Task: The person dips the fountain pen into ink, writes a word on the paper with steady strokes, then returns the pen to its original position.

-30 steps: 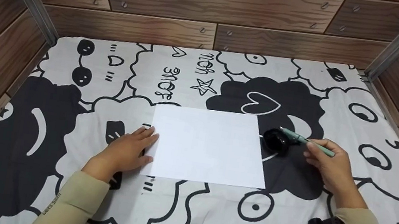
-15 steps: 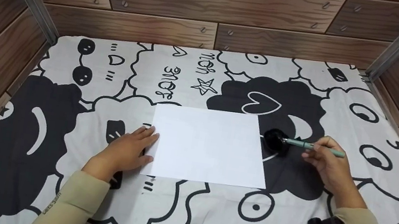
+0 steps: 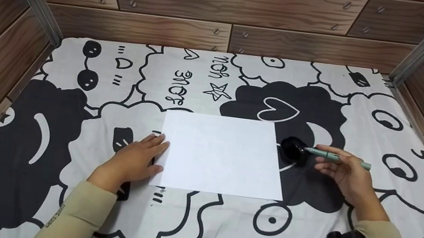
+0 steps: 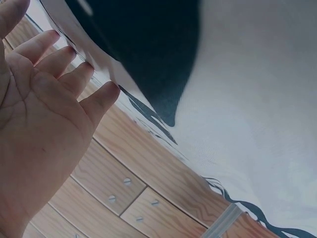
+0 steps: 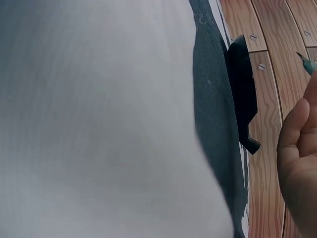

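The left hand lies with its fingers somewhat spread, the fingertips resting on the left margin of a sheet of white paper; it grips nothing. The right hand pinches a slim green pen between thumb and index finger, the other fingers loosely bent beneath; the pen's dark pointed tip, plain in the right wrist view, is aimed left at a glossy black rounded object and stands apart from it. That object sits on the black-and-white cartoon cloth, just right of the paper; a short stub sticks out of its side, though what it is cannot be made out. In the right wrist view the frame edge cuts off most of the pen and part of the right hand; in the left wrist view the left thumb is cropped; the exact contact under the left fingertips is hidden.
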`<state>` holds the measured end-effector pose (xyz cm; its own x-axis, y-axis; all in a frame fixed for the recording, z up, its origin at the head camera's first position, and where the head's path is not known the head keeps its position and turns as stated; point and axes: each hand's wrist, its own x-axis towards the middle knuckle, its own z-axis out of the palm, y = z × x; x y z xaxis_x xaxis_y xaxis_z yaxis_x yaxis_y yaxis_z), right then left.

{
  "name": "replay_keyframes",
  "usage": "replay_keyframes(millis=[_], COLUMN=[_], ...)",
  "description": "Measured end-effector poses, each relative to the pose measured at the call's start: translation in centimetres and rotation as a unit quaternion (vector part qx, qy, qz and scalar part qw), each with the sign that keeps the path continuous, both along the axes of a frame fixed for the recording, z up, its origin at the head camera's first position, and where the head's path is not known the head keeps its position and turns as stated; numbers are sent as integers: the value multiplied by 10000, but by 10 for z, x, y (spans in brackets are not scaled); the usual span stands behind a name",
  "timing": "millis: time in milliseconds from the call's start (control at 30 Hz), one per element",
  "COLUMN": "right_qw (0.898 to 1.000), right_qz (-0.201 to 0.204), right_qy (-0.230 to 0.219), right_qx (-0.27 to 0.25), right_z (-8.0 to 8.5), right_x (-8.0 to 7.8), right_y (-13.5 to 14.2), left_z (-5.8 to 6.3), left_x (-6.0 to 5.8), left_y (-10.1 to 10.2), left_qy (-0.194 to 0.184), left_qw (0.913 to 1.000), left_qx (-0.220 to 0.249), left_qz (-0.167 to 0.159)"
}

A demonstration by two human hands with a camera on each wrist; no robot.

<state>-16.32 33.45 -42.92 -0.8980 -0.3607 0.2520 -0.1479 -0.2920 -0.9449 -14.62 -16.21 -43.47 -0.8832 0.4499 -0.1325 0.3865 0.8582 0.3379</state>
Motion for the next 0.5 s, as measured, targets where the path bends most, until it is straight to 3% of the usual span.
replay_keyframes(millis=[200,367,500], right_qw=[9994,9981,9904], right_qz=[237,-393,-1071], right_qy=[-121,-355,-509], right_qx=[215,327,711], right_z=[1,3,5], right_x=[-1,1,3], right_y=[1,-5,-10], left_z=[0,1,1], left_x=[0,0,1], left_y=[0,0,0], left_qy=[-22,-48,-50], left_qw=[10000,10000,10000], left_qx=[0,6,7], left_qz=[23,29,17])
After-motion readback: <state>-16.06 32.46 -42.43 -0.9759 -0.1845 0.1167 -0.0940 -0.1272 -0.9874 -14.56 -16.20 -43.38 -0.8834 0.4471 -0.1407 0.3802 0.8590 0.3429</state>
